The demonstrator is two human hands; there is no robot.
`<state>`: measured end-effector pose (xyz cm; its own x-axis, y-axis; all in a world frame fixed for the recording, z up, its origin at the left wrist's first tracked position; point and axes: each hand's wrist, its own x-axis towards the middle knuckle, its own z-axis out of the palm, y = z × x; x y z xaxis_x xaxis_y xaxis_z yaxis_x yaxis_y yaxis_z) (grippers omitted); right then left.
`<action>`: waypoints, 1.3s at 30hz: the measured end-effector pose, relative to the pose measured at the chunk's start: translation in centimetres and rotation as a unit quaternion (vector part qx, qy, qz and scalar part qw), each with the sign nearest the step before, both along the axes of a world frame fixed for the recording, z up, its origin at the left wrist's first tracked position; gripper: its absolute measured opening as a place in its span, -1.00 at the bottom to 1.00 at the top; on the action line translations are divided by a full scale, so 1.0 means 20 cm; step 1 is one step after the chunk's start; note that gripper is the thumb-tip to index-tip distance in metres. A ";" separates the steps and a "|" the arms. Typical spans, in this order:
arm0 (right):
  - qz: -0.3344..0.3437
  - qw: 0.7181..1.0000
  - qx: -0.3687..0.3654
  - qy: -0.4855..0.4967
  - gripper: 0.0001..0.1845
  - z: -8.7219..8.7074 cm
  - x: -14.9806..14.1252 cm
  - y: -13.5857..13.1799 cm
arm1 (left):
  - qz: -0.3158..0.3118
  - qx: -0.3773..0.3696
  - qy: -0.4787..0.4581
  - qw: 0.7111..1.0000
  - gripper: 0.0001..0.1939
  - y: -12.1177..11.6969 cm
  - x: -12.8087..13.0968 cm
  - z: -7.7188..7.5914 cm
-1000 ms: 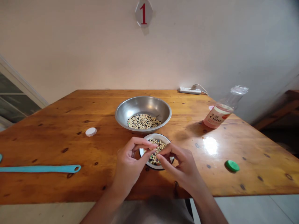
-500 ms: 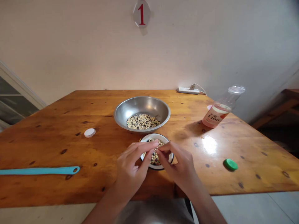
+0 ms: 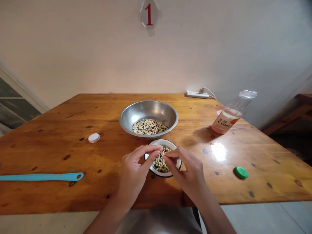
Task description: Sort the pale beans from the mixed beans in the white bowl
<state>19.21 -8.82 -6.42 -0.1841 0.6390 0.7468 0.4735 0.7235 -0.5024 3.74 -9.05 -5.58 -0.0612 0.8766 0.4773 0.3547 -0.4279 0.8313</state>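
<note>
Both my hands hover over a small white enamel bowl (image 3: 163,175) with a dark rim, which holds mixed pale and dark beans (image 3: 159,162). My left hand (image 3: 136,172) curls in from the left, its fingertips over the bowl's near-left part. My right hand (image 3: 186,172) reaches in from the right, with its thumb and fingertips close together just over the beans. Whether either hand pinches a bean is hidden. A wide steel bowl (image 3: 148,109) stands just beyond, holding a similar mix of beans (image 3: 149,126).
On the wooden table lie a white cap (image 3: 94,137), a green cap (image 3: 241,172), a long teal plastic strip (image 3: 41,176) and a tilted clear bottle (image 3: 226,121) with a pink label. A power strip (image 3: 197,94) sits at the far edge against the wall.
My left fingertips have drawn slightly left, away from my right hand, so more of the beans in the small bowl show. The bowls have not moved.
</note>
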 end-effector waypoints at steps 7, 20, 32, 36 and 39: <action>-0.005 0.999 -0.039 -0.021 -0.89 -0.03 0.00 0.01 | -0.007 -0.004 0.024 1.000 -0.92 0.00 0.00 -0.01; -0.028 0.997 -0.056 -0.054 -0.87 -0.03 0.02 0.03 | 0.061 0.122 0.154 0.979 -0.92 -0.01 0.01 -0.02; -0.031 0.995 -0.063 -0.069 -0.89 -0.04 0.02 0.04 | 0.064 0.094 0.129 0.985 -0.92 -0.01 0.01 -0.02; -0.023 0.994 -0.090 -0.054 -0.85 -0.03 0.02 0.02 | 0.067 0.069 0.086 0.992 -0.94 -0.01 0.00 -0.02; -0.013 0.994 -0.107 -0.030 -0.83 -0.01 0.03 0.01 | 0.060 0.049 0.037 0.996 -0.87 -0.01 0.00 -0.04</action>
<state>19.73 -8.68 -6.64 -0.2051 0.7869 0.5821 0.5237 0.5906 -0.6139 3.76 -9.25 -6.33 -0.1247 0.8141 0.5672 0.4671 -0.4562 0.7574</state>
